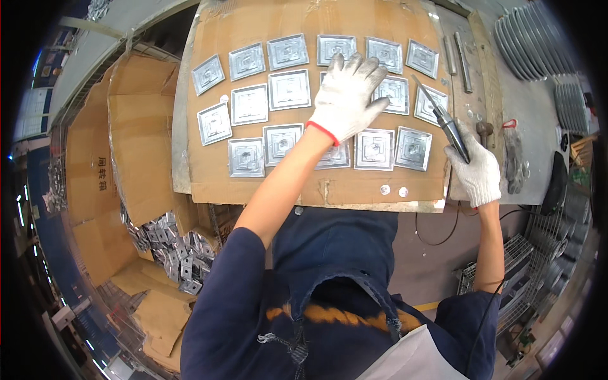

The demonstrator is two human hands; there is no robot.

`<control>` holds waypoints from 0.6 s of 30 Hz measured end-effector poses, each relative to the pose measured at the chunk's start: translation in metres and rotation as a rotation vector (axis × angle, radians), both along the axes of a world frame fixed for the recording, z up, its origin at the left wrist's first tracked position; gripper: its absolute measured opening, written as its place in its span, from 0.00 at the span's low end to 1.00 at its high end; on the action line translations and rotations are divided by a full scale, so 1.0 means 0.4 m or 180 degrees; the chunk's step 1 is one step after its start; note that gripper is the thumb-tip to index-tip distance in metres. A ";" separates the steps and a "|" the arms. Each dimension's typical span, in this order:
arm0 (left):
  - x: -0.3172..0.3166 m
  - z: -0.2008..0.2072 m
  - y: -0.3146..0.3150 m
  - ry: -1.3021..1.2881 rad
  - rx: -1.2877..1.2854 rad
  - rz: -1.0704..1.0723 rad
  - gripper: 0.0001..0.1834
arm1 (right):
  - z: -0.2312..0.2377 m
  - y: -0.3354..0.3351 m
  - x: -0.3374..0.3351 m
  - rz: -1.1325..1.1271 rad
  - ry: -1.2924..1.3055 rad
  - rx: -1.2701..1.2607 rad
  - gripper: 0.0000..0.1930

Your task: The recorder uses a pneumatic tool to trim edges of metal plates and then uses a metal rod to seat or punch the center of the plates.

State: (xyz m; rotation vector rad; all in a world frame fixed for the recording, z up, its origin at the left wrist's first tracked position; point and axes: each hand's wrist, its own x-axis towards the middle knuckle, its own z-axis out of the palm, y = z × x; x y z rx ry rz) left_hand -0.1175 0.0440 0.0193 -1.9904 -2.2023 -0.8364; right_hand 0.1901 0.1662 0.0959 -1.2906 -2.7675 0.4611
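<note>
Several square metal plates (289, 90) with raised rims and stepped centres lie in rough rows on a cardboard sheet (278, 190). Over the middle of these rows my left hand (347, 95), in a white glove with a red cuff, lies spread out. It covers part of the plates beneath it, and nothing shows in its grasp. At the right edge of the cardboard my gloved right hand (476, 170) is wrapped round a slim dark-and-silver hand tool (452, 134) with a long narrow blade. The blade points up and left, over a plate (430, 104) at the right end of the middle row.
Metal rods (463, 63), a hammer (484, 130) and a grey glove (514, 158) lie right of the cardboard. Stacked round metal pieces (529, 41) stand at the far right. Left of the table, an open carton (142, 139) stands above a heap of metal parts (180, 253).
</note>
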 end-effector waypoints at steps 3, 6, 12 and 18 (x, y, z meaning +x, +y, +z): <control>0.022 -0.038 0.037 0.0400 -0.0506 0.0343 0.39 | -0.022 0.024 0.007 0.0250 -0.0112 0.0058 0.33; 0.006 -0.050 0.024 0.0322 -0.0633 0.0196 0.43 | -0.010 0.018 0.003 0.0300 -0.0191 -0.0002 0.33; -0.004 -0.046 -0.001 0.0337 -0.0585 0.0087 0.45 | -0.018 0.022 0.016 0.0489 -0.0384 -0.0023 0.32; -0.013 -0.060 -0.006 0.0329 -0.0458 0.0120 0.44 | -0.018 0.025 -0.003 0.0541 -0.0439 0.0037 0.31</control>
